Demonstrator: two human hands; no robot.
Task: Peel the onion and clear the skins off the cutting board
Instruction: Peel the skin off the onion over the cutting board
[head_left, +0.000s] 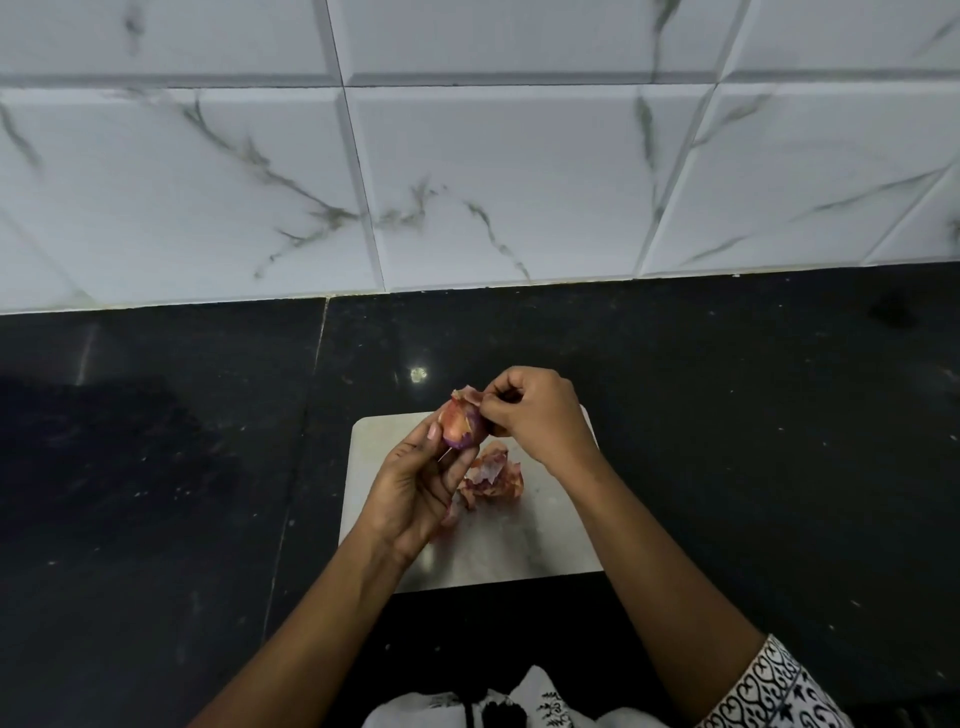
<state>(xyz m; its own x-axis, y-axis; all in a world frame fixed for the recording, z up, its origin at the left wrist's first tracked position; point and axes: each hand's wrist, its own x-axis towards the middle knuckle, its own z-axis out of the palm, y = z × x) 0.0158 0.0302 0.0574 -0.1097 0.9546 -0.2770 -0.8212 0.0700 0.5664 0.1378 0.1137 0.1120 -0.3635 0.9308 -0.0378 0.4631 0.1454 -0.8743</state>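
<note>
Your left hand (415, 483) holds the onion (460, 426) up above the far edge of the cutting board (545, 540), fingers curled round its underside with the thumb up along its left side. The onion is partly peeled: purple flesh shows at the bottom, and papery orange skin still clings to the top and left. Your right hand (535, 415) comes in from the right with its fingers bunched tight, thumb and fingertips pinching a flap of skin (470, 395) at the top of the onion. Both hands sit over the far half of the board, and the onion is clear of it.

A heap of loose skins (491, 478) lies on the board near its middle, just below the onion and beside your left palm. The board rests on a dark counter (753, 415), close to its near edge, with white marbled wall tiles (493, 182) behind. A patterned black-and-white sleeve (769, 691) covers your right forearm near the elbow.
</note>
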